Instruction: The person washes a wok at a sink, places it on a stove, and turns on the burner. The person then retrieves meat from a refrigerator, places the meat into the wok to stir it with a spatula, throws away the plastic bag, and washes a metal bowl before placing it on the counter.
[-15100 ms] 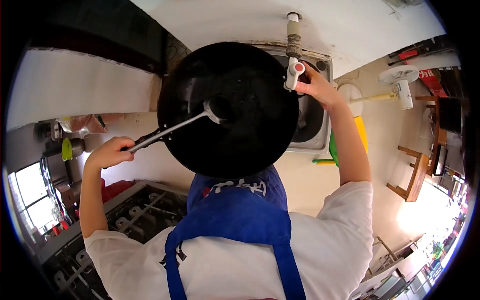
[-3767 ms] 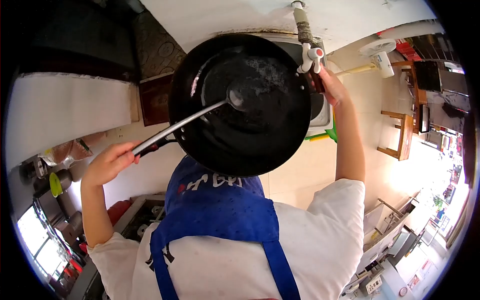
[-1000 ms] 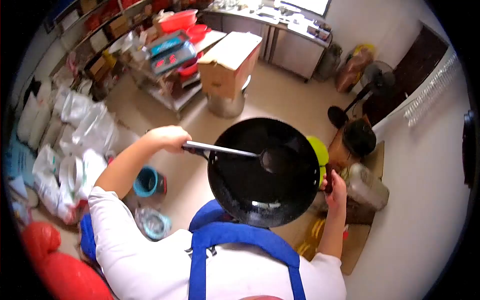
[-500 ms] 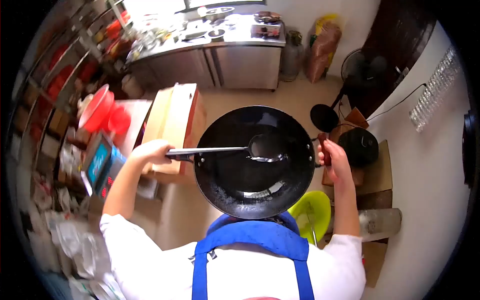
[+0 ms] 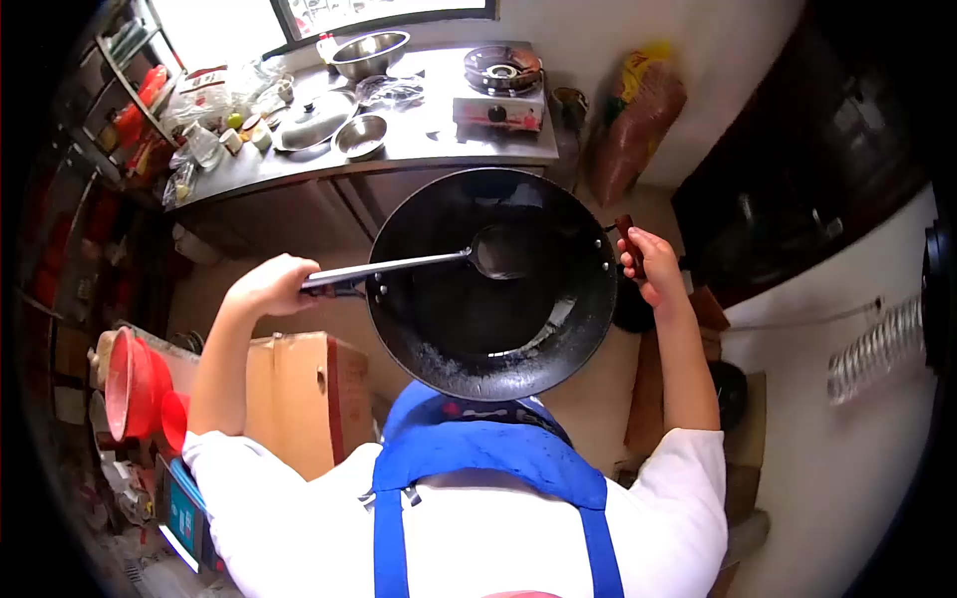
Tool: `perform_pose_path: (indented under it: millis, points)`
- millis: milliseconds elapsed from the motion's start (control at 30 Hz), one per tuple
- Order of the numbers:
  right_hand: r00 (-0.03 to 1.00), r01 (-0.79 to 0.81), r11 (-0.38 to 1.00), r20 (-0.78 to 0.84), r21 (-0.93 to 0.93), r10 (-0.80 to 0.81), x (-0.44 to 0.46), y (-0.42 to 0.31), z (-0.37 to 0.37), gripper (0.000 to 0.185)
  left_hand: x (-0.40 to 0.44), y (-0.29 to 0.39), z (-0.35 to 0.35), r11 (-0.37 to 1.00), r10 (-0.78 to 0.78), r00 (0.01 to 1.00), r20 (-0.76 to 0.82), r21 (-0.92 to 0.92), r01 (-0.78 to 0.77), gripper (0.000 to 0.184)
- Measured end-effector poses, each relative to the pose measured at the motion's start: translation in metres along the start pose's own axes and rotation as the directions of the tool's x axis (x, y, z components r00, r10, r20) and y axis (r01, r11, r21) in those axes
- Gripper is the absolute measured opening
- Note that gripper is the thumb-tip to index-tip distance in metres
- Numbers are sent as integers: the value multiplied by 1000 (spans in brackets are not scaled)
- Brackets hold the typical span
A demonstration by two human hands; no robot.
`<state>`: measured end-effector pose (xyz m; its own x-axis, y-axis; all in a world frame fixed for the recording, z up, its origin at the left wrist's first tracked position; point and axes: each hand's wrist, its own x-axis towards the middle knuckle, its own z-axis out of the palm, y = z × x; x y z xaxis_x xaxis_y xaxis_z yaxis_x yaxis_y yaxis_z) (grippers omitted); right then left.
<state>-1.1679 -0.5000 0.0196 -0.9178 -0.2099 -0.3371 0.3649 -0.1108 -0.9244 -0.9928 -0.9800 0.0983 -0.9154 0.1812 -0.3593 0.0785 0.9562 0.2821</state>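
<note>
A large black wok (image 5: 533, 324) is held up in front of my body, its dark inside facing up toward me. A long-handled ladle (image 5: 409, 264) lies across the wok, its round bowl resting near the middle. My left hand (image 5: 274, 286) is closed around the ladle's dark handle end, at the wok's left side handle. How it grips that side handle is partly hidden. On the other side, my right hand (image 5: 650, 264) is wrapped around the wok's brown handle (image 5: 628, 244).
Ahead stands a steel counter (image 5: 439, 145) with a gas stove (image 5: 501, 85), a lid (image 5: 317, 125) and metal bowls (image 5: 360, 137). A cardboard box (image 5: 289, 394) and red basins (image 5: 135, 384) are at left. A filled sack (image 5: 638, 125) leans against the wall, right of the counter.
The counter and stove now appear nearer and lower in view, and the cardboard box has slid down past my left arm. Both hands keep their hold on the wok and ladle.
</note>
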Motion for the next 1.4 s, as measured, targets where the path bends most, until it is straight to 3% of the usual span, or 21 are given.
perform_pose_path:
  millis: [67, 167, 333, 367, 433, 467, 600, 933, 1000, 1200, 1267, 1400]
  points:
    - [999, 17, 1000, -41, 20, -16, 61, -20, 4, 15, 64, -36, -32, 996, 85, 996, 14, -20, -85, 25]
    - [998, 47, 999, -51, -3, -47, 143, -58, 8, 14, 146, -48, -97, 1000, 0, 999, 50, 24, -1, 23]
    - [995, 99, 995, 15, -6, -99, 302, -111, 14, 16, 278, -93, -142, 999, 36, 996, -84, 34, -34, 24]
    - [995, 88, 996, 49, -24, -87, 335, -118, 15, 16, 301, -97, -148, 999, -52, 996, -70, -2, 52, 24]
    - [995, 87, 996, 45, -16, -86, 388, -142, 21, 17, 337, -108, -158, 997, -78, 991, -108, -23, 76, 24]
    - [993, 110, 993, 57, -46, -108, 415, -151, 22, 16, 361, -119, -163, 992, -51, 994, -96, -118, 39, 25]
    - [986, 109, 987, 139, -118, -92, 503, -198, 32, 16, 423, -134, -201, 972, -177, 978, -107, -177, 156, 28]
    - [992, 91, 981, 107, -169, -74, 624, -219, 30, 22, 514, -149, -251, 966, -238, 965, -112, -128, 223, 27]
    - [993, 81, 980, 102, -183, -64, 632, -218, 30, 22, 522, -145, -260, 951, -302, 950, -85, -97, 293, 28]
    - [995, 65, 987, 80, -145, -54, 637, -216, 24, 25, 548, -155, -266, 955, -285, 958, -39, -103, 280, 30]
    - [991, 97, 986, 108, -137, -83, 631, -216, 21, 27, 551, -160, -261, 960, -254, 965, -61, -136, 244, 28]
    - [980, 3, 998, 201, -57, 9, 637, -218, -11, 36, 557, -141, -269, 950, -306, 951, -49, -89, 301, 29]
